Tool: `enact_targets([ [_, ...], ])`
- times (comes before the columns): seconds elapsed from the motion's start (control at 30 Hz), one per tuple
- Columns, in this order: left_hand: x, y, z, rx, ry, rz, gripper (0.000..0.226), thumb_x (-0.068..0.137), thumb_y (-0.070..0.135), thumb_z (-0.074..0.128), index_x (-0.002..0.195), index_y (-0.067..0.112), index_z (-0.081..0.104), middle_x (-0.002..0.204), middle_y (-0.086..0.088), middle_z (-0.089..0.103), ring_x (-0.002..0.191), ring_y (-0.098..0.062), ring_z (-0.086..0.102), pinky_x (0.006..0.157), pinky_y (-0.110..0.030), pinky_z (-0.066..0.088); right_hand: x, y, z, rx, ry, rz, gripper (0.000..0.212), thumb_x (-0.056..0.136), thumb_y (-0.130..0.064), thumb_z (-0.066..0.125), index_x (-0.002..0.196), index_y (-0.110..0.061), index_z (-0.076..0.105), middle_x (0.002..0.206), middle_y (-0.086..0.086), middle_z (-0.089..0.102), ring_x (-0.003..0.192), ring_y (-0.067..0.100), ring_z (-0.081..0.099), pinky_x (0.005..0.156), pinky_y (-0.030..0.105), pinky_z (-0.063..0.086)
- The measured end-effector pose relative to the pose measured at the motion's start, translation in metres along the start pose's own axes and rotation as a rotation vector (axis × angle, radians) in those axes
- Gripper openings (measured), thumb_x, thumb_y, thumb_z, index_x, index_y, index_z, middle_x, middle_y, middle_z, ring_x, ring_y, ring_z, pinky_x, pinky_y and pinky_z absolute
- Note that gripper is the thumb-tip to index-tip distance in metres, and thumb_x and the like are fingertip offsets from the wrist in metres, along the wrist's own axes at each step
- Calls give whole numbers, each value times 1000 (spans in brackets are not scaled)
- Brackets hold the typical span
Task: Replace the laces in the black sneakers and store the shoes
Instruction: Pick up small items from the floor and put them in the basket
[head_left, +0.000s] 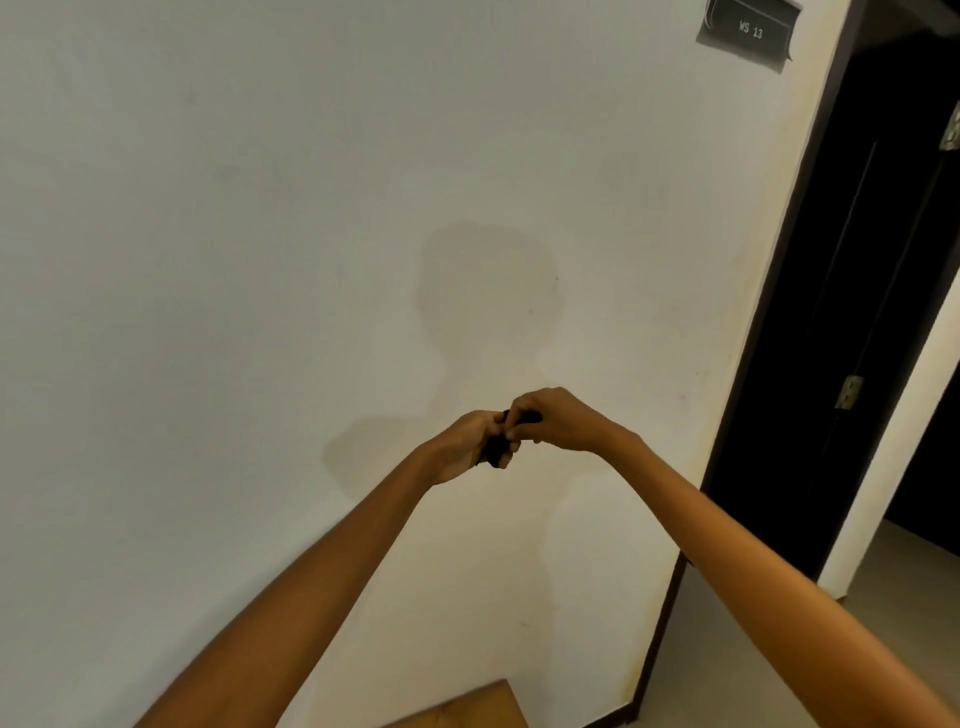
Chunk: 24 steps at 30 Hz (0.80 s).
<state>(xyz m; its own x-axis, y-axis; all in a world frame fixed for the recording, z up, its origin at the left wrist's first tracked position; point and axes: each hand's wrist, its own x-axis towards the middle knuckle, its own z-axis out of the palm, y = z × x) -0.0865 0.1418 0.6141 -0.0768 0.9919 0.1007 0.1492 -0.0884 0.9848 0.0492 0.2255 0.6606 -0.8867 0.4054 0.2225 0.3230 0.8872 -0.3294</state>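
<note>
Reaching out in front of a pale wall (208, 260), both bare arms are meeting near the middle of the view, and most of what they are holding is staying out of sight. The left hand (462, 447) is curling its fingers shut around a small black bundle (496, 451), of which only a dark sliver is peeking out below the knuckles; it may be a lace, but it is too small and too covered to tell. Just beside it, touching, the right hand (553, 421) is pinching down on the bundle's upper end, where another bit of black is showing between thumb and fingers. The sneakers are not showing anywhere. A soft shadow (483, 291) of the person is lying on the wall above the hands. At the bottom edge, a wooden corner (467, 709) is poking in, cut off so its shape is unclear. Further right, a dark doorway (841, 312) is standing open, its frame carrying a hinge (849, 391), and a sign (748, 31) reading "WS 13" is sitting high on the wall, partly clipped by the top edge.
</note>
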Motion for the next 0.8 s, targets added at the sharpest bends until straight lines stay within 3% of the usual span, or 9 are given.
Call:
enact_targets([
  [0.13, -5, -5, -4, -22, -73, -37, 27, 91, 2, 26, 77, 8, 48, 61, -3, 45, 53, -14, 39, 56, -26, 34, -2, 13, 24, 136, 146, -14, 10, 86, -21, 68, 84, -12, 64, 86, -6, 50, 81, 12, 52, 73, 16, 42],
  [0.23, -10, -13, -8, -105, -142, -83, 28, 98, 18, 25, 85, 10, 48, 59, -1, 34, 52, -13, 27, 51, -23, 29, -8, 19, 47, 557, 152, 32, 11, 90, -22, 63, 87, -12, 59, 101, -3, 58, 94, 10, 60, 85, 21, 49],
  [0.3, -12, -25, -11, -165, -146, -140, 42, 102, 36, 23, 92, 9, 53, 56, 1, 31, 49, -11, 23, 46, -21, 25, -11, 19, 66, 844, 126, 41, 12, 95, -21, 55, 95, -10, 57, 95, -2, 64, 89, 13, 64, 86, 31, 54],
  [0.33, -13, -31, -12, -189, -124, -168, 51, 101, 45, 21, 86, 9, 55, 54, 2, 30, 45, -10, 22, 44, -20, 23, -10, 19, 77, 949, 119, 53, 13, 96, -22, 53, 99, -9, 57, 88, -2, 65, 87, 15, 64, 85, 34, 55],
  [0.43, -18, -59, -13, -299, 43, -242, 59, 99, 53, 20, 66, 14, 49, 46, 5, 29, 37, -7, 20, 37, -18, 19, -5, 14, 114, 1146, 138, 151, 21, 96, -24, 51, 108, -10, 62, 92, 5, 66, 92, 21, 64, 81, 34, 55],
  [0.57, -32, -105, -12, -415, 399, -369, 54, 101, 45, 23, 59, 14, 40, 37, 6, 29, 30, -6, 20, 33, -18, 18, 0, 1, 179, 1269, 204, 300, 19, 95, -18, 53, 103, -10, 68, 98, 11, 70, 92, 23, 67, 77, 29, 56],
  [0.73, -74, -171, -16, -558, 837, -537, 44, 101, 29, 30, 60, 13, 36, 47, 0, 31, 33, -9, 23, 35, -16, 20, -11, -31, 275, 1233, 152, 434, 24, 92, -18, 60, 115, -20, 66, 104, -6, 70, 98, 7, 65, 80, 17, 53],
  [0.8, -99, -200, -17, -610, 919, -588, 42, 100, 25, 32, 60, 12, 35, 50, -2, 29, 34, -10, 22, 36, -14, 20, -21, -44, 311, 1180, 128, 472, 27, 91, -17, 61, 118, -18, 66, 106, -4, 69, 98, 8, 65, 82, 19, 53],
])
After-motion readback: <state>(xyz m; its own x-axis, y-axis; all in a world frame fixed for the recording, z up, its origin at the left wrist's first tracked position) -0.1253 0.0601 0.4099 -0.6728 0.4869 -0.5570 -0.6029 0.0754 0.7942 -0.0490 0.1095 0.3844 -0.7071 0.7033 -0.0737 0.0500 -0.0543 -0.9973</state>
